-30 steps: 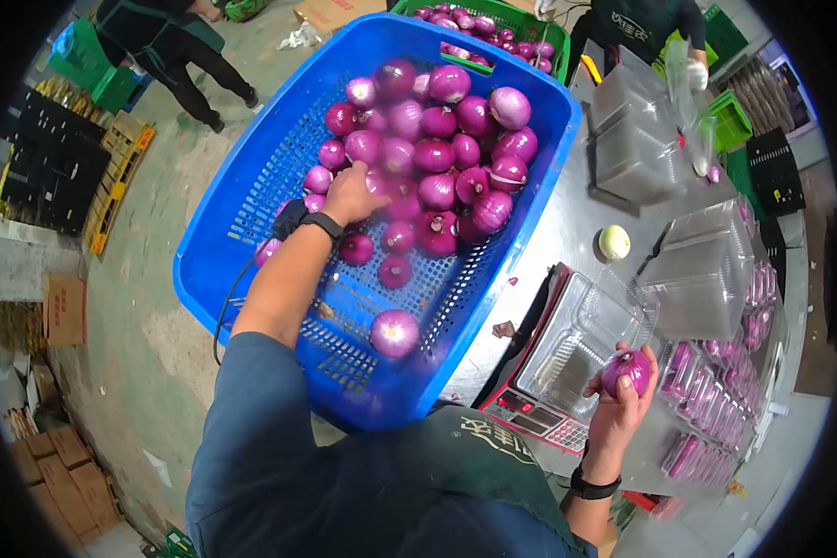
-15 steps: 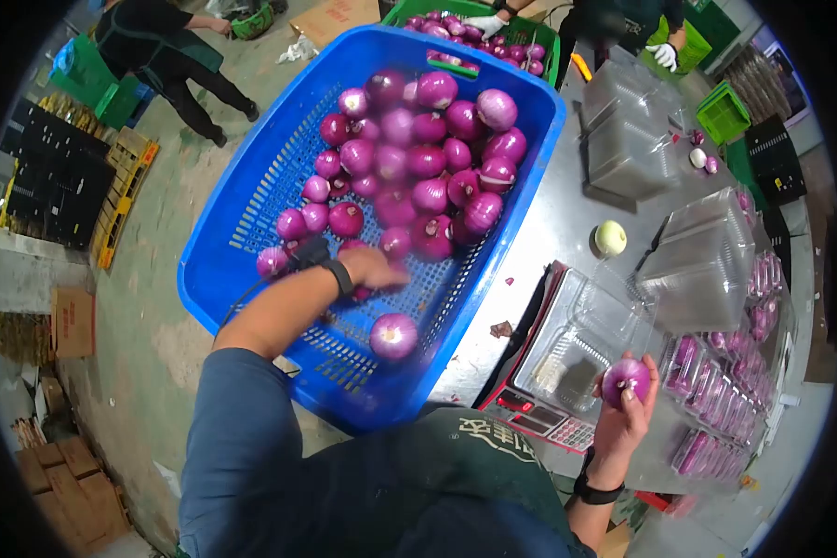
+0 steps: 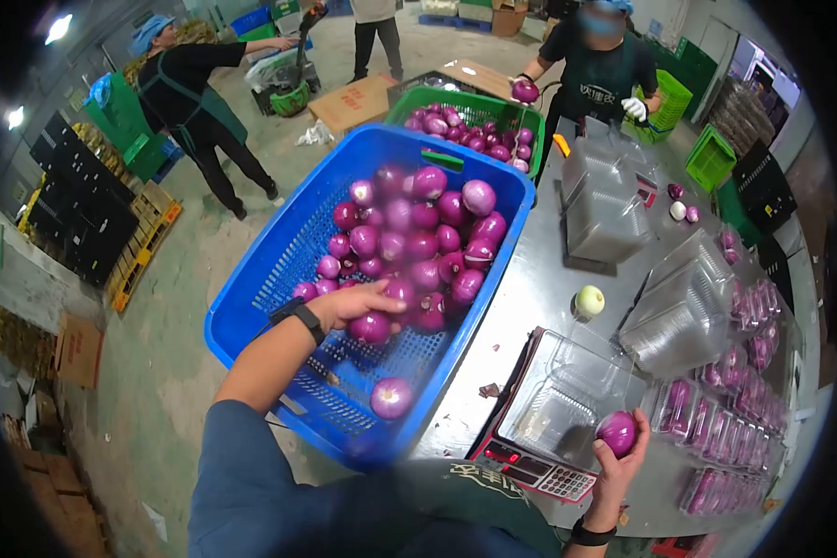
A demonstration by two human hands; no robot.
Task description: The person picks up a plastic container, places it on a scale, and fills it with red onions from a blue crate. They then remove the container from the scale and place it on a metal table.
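The left hand (image 3: 352, 304) curled round one onion (image 3: 370, 328) in the basket (image 3: 358, 448); the right hand (image 3: 620, 461) clasped another onion (image 3: 617, 433) snugly, presumably against slipping.

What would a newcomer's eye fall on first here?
Probably the large blue plastic basket of glossy purple onions in the middle, with the person's left hand among them. Next, at lower right, the right hand holds a round purple onion by a clear plastic tray on a red-edged scale. A pale round bulb beyond it on the grey metal table also stands out.
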